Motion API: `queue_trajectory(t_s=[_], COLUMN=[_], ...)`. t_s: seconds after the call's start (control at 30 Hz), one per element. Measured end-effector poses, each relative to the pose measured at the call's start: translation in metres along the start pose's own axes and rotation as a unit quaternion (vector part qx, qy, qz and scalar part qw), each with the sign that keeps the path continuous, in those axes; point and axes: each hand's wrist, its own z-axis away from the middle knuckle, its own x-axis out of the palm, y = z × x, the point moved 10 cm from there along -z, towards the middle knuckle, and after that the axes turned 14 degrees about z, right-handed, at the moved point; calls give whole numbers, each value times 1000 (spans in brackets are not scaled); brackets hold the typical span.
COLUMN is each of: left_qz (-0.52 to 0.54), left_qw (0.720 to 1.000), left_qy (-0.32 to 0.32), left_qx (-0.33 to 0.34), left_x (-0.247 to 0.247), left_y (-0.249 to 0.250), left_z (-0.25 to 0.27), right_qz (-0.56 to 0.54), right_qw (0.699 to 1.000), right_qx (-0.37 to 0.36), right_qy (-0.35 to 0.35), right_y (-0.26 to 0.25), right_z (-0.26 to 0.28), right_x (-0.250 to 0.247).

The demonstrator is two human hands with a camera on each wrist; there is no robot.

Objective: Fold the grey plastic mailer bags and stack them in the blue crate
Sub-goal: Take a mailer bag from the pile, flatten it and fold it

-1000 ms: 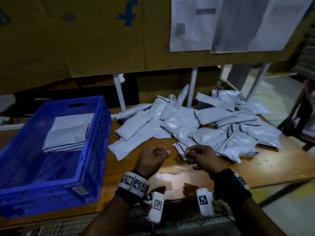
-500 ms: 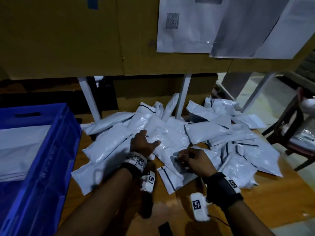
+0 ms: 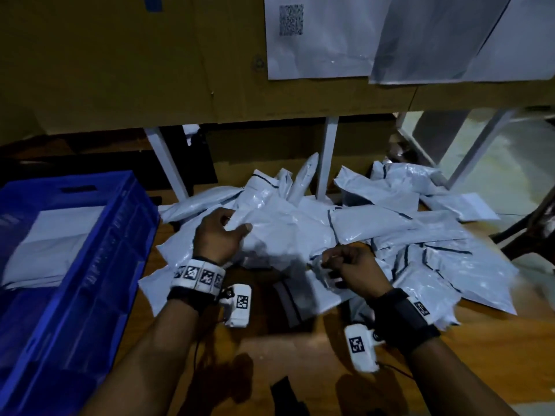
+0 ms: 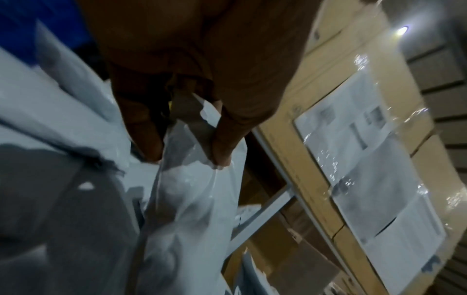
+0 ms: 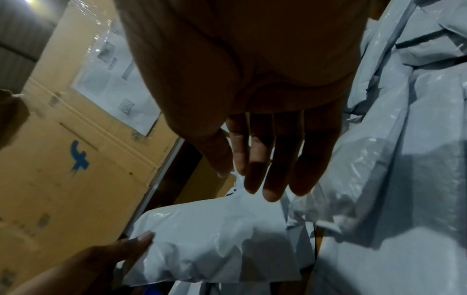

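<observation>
I hold one grey mailer bag (image 3: 279, 235) between my two hands, above the wooden table (image 3: 315, 349). My left hand (image 3: 217, 235) grips the bag's left end, with the thumb on top and the fingers curled under the plastic. In the left wrist view the thumb and a finger pinch the bag's edge (image 4: 199, 127). My right hand (image 3: 351, 268) pinches a bag corner at about 4 o'clock from my left hand. In the right wrist view my thumb and first finger squeeze a twisted bit of plastic (image 5: 238, 179), and the other fingers point out straight.

The held bag lies across the front of the big pile of grey bags (image 3: 420, 235). The pile spreads from 12 o'clock to 3 o'clock of my hands, and some bags touch my right hand.

The blue crate (image 3: 99, 265) stands at 9 o'clock from my left hand, near it but apart. Flat folded grey bags (image 3: 54, 244) lie inside it.
</observation>
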Motion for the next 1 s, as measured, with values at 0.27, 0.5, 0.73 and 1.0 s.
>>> queue_trajectory(t_s=[0.27, 0.5, 0.73, 1.0], left_qz=[177, 172, -96, -292], left_qw=[968, 951, 984, 911], left_qy=[81, 76, -33, -165], left_qx=[-158, -247, -146, 239], left_x=[-58, -49, -52, 21], left_y=[-59, -135, -136, -68], left_z=[169, 254, 243, 253], right_qz=[45, 38, 274, 474], right_qw=[999, 998, 958, 810], right_qx=[8, 33, 68, -289], right_qy=[0, -35, 53, 189], right_y=[46, 106, 117, 13], right_z=[66, 120, 137, 184], right_x=[25, 56, 53, 130])
